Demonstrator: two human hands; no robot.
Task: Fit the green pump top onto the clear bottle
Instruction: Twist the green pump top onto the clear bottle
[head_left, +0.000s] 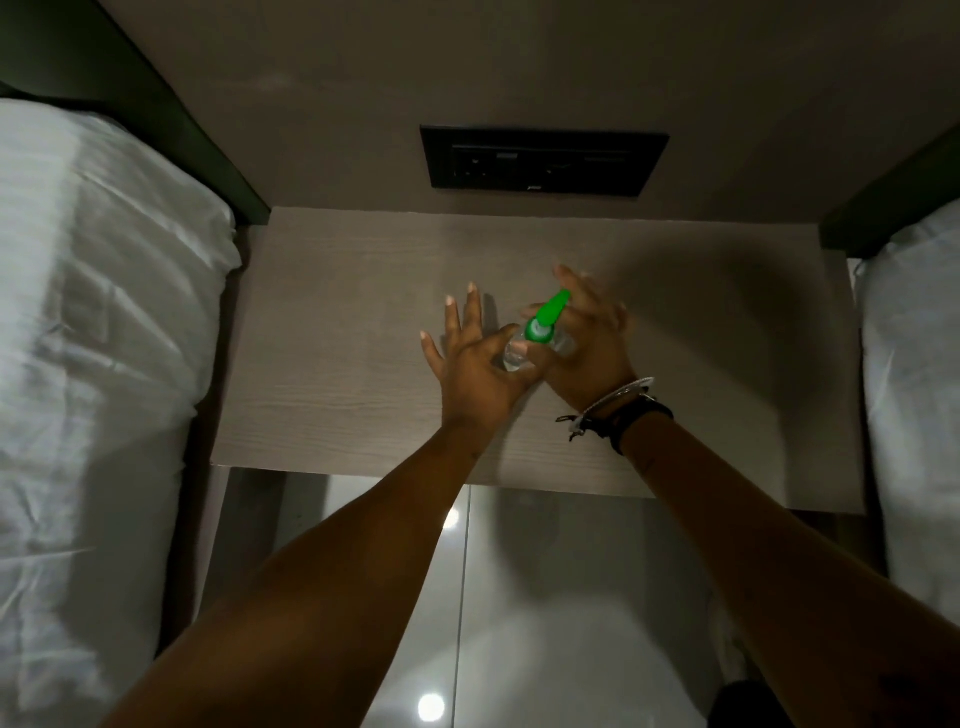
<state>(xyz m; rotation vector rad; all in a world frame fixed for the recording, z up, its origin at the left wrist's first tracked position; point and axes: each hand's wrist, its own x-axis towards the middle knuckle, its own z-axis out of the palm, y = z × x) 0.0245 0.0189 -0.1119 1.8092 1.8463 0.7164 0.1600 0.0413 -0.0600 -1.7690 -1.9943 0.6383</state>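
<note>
A small clear bottle (515, 354) stands upright on the pale wooden table (332, 332), seen from above. The green pump top (543, 321) sits on its neck, nozzle pointing away and to the right. My left hand (470, 364) touches the bottle's left side with thumb and palm, while its fingers are spread flat and apart. My right hand (587, 343) is against the bottle's right side, thumb by the green collar, fingers stretched out past the nozzle. Whether either hand truly grips the bottle is unclear.
A black socket panel (543, 161) is set in the wall behind the table. White bedding lies on the left (93, 332) and right (914, 364). Glossy floor tiles (519, 597) show below the table's near edge. Bracelets circle my right wrist (618, 408).
</note>
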